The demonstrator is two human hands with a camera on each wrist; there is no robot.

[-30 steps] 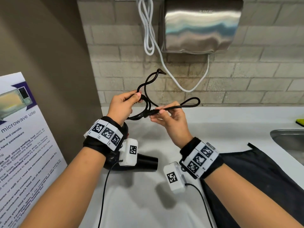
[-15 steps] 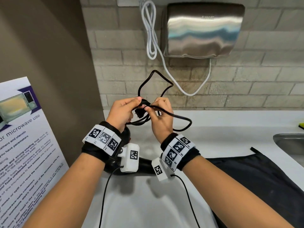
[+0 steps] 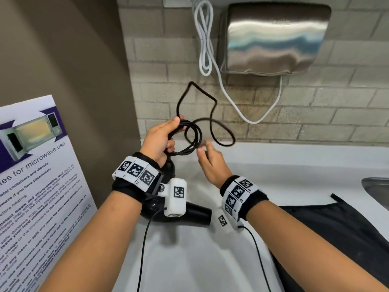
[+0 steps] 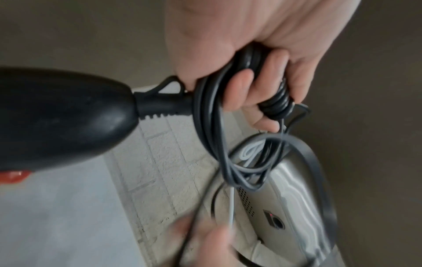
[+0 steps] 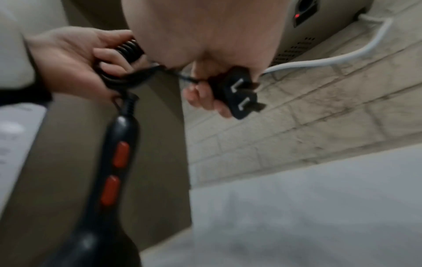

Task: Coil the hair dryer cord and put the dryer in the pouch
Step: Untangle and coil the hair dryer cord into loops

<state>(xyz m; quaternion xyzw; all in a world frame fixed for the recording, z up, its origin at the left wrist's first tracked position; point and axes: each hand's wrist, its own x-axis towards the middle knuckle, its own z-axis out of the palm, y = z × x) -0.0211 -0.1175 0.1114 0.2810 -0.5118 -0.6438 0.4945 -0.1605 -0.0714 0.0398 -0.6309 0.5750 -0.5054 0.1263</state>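
My left hand grips several loops of the black cord above the white counter; the left wrist view shows its fingers curled round the bundle. The black hair dryer with red buttons sits below my left wrist, handle end up toward the coil. My right hand is just right of the coil, blurred, and pinches the plug at the cord's end. A loose loop sticks out to the right. The black pouch lies flat on the counter at the right.
A steel hand dryer hangs on the brick wall ahead, with a white cable looped beside it. A microwave poster leans at the left. A sink's edge shows at the far right of the counter.
My right hand brought the cord to the left hand, then drew back down and right. The left hand now holds more loops, and a wide loop swings to the right.
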